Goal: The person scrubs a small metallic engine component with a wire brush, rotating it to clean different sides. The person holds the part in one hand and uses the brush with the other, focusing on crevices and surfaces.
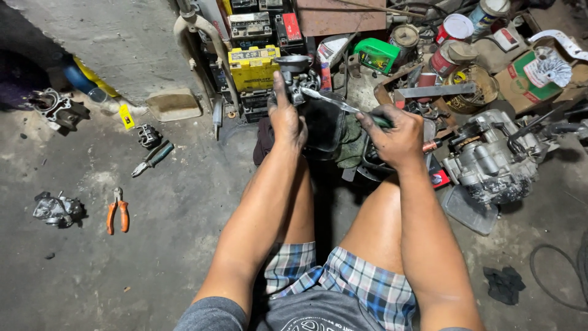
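Nearest are the person's bare knees and checked shorts, with both forearms reaching out over them. The left hand [286, 119] has its fingers clenched around a small grey carburetor [298, 78], held upright above the floor. The right hand [395, 136] grips a screwdriver [343, 105] by its dark handle, fingers wrapped tight; the shaft slants up and left so its tip touches the carburetor just beside the left fingers. Right of the right hand sits a grey engine block [490, 160] on the concrete floor [184, 220]. Well to the left of the left hand lie orange-handled pliers [117, 211] and green-handled pliers [153, 159]. Beyond the fingers stands a yellow battery [252, 66], and farther right, red-and-white cans [454, 27].
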